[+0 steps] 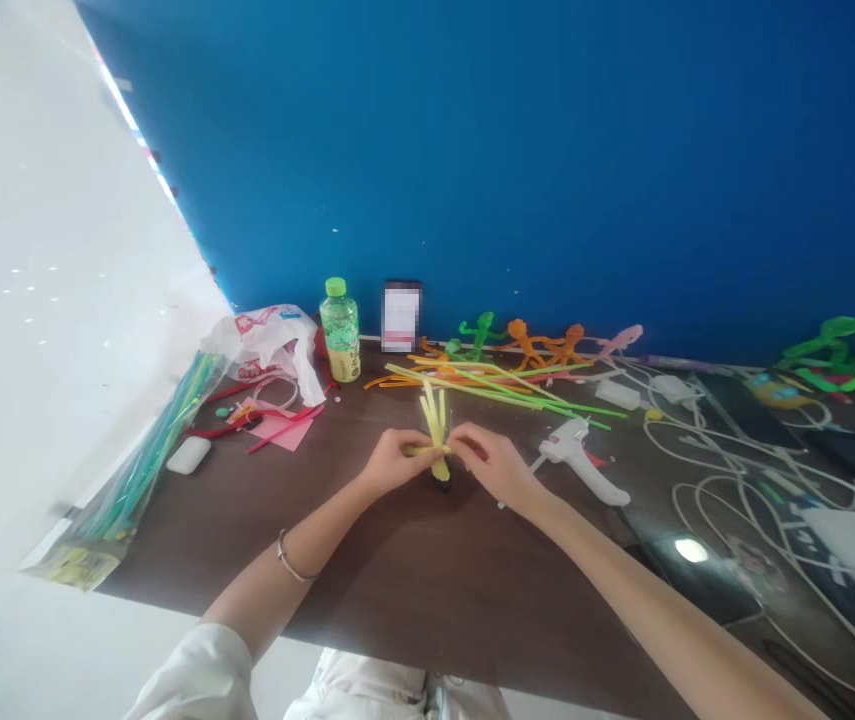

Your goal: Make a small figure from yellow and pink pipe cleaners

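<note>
Near the middle of the dark table, a yellow pipe-cleaner piece point(440, 466) stands between my two hands, with several yellow strands pointing up from it and a dark part at its base. My left hand point(401, 462) pinches its left side, thumb and fingers closed on a yellow strand. On the other side, my right hand point(488, 462) has its fingertips closed at the right edge of the same piece. Just behind it lies a loose pile of yellow, orange and green pipe cleaners point(502, 385).
A green-capped bottle point(341, 335) and a phone point(401, 318) stand at the back. A white glue gun point(581, 455) lies right of my hands, beside tangled white cables point(734, 480). Bagged pipe cleaners point(149, 450), a plastic bag point(269, 340) and a white case point(188, 455) are left.
</note>
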`<state>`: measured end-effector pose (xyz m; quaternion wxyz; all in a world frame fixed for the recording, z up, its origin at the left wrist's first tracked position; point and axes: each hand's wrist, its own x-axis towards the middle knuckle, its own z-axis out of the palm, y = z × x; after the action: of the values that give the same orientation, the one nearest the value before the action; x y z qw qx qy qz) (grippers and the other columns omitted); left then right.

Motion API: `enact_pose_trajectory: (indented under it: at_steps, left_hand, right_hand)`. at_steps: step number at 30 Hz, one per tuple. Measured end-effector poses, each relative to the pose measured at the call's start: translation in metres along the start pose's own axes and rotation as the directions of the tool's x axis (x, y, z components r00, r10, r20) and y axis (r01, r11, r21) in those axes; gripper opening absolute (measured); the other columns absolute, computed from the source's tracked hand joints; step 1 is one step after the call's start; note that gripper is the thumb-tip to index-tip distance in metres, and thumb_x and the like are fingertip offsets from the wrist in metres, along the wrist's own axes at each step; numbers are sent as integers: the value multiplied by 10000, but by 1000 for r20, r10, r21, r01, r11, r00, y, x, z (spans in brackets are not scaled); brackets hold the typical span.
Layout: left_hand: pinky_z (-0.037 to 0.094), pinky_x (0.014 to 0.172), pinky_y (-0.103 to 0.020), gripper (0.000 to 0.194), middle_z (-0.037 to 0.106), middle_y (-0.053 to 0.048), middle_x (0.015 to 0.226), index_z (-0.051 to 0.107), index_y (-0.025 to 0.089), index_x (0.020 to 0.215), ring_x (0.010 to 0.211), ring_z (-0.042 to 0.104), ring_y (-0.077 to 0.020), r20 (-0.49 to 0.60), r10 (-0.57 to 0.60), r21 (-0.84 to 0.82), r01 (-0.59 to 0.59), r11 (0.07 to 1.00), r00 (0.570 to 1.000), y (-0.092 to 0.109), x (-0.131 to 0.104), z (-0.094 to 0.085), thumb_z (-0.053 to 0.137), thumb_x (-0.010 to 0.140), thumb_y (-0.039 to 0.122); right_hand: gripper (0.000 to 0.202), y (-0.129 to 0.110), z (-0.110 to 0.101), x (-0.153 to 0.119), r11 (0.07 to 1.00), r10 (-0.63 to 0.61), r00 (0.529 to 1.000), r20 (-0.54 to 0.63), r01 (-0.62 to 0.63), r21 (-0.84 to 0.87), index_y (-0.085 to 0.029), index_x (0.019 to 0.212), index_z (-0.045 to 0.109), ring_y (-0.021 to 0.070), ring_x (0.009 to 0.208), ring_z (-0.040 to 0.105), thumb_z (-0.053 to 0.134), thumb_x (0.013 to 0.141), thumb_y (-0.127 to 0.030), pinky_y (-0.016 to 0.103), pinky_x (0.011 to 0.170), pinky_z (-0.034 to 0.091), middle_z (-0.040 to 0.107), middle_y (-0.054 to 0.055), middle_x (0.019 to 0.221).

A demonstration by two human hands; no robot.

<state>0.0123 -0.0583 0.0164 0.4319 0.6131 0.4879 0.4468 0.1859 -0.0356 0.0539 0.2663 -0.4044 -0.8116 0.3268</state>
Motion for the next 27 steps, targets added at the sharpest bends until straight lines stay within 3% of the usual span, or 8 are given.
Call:
enact_pose_trajectory:
  at_steps: [4,10,14,21,24,27]
  left_hand:
    - [373,564,-232,273,621,-26,601,676,126,646,556,500,-117,42,-106,-100,110,989,993,-2,2,1,629,645,395]
    - [357,558,-224,223,557,-2,537,624,117,576,518,463,-90,45,-201,-299,206,932,978,-3,3,-1,664,614,332]
    - [352,560,-217,212,542,3,539,612,113,569,526,457,-80,85,-194,-343,212,915,977,3,2,-3,670,615,312]
    - [332,517,-211,285,533,-2,540,651,93,645,503,424,-68,132,-86,-333,126,935,988,3,0,-4,666,624,377]
    - [315,509,-206,314,511,4,518,635,86,607,505,409,-66,131,-59,-309,97,946,990,1,0,-4,660,625,398]
    - [308,501,-201,331,510,5,518,629,81,602,503,403,-64,148,-79,-299,121,947,986,0,0,-3,650,628,411]
  right_hand:
    - [208,6,-4,1,936,-246,967,63,254,-244,-194,803,561,138,694,535,387,877,-281,255,656,410,587,36,755]
    - [233,11,-9,0,700,-490,853,181,509,-501,-181,850,585,132,695,542,357,891,-204,253,640,377,619,54,793]
    - [260,8,-13,-2,642,-543,812,215,566,-517,-176,898,584,132,747,558,326,885,-139,257,664,391,633,70,867]
    - [162,3,-5,-3,777,-527,848,50,505,-376,-186,846,584,128,733,556,426,857,-152,258,672,409,631,50,817]
    - [138,4,-2,-3,756,-582,813,-18,533,-380,-197,844,587,138,775,546,467,832,-131,277,705,418,626,51,845]
    - [166,6,-4,-4,681,-638,770,10,570,-460,-197,874,585,151,803,534,463,820,-98,306,730,426,615,61,857]
